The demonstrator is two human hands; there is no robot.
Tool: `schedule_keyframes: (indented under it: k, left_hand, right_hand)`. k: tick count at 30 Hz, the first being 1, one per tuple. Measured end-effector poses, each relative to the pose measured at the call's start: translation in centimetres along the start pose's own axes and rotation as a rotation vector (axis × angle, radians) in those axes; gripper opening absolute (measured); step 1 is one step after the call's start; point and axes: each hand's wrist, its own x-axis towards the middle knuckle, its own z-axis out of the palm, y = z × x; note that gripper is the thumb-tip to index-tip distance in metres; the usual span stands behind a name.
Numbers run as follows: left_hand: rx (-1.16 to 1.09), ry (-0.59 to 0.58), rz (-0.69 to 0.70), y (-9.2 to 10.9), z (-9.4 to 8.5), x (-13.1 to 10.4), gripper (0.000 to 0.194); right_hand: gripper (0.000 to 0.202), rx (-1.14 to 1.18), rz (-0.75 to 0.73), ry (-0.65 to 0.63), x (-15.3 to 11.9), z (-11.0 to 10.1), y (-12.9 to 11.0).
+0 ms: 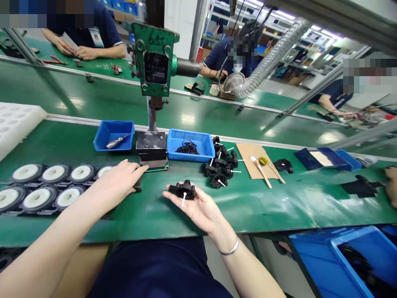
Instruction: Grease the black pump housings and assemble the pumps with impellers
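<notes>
My right hand [201, 209] is palm up and holds a black plastic pump housing [185, 190] with a thin white shaft sticking out toward me. My left hand [119, 180] is palm down with its fingers stretched out, over the right end of two rows of black round parts with white discs [56, 173]. A black edge [138, 185] shows under its fingers; whether they touch it I cannot tell. Several similar black housings with white shafts [219, 180] lie in a heap right of the blue bin.
A green press [156, 62] stands behind a black block [151, 142]. Blue bins hold a metal tool [118, 142] and black rings [187, 147]. Brushes [262, 171] lie on cardboard [248, 159]. White foam [18, 124] is at left. Co-workers sit across the bench; another hand [391, 186] is far right.
</notes>
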Motion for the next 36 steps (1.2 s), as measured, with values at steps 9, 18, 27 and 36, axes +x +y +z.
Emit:
schedule_keyframes:
  k: [9,18,27,36]
  left_hand:
    - [-0.684,0.081,-0.032,6.8,4.5,-0.4,0.073]
    - [-1.288,0.177,-0.249,7.4,8.1,-1.2,0.088]
    - [-1.297,0.193,-0.28,7.3,8.5,-1.2,0.093]
    - [-1.279,0.202,-0.249,7.4,8.5,-1.1,0.09]
  right_hand:
    - [0.034,-0.083,-0.071,0.009,0.6,0.0,-2.2]
    - [0.018,-0.63,-0.284,0.012,2.5,1.7,-3.7]
    - [0.021,-1.041,-0.437,-0.079,4.0,2.1,-1.8]
    - [0.021,-1.171,-0.505,-0.067,4.0,1.5,-1.3]
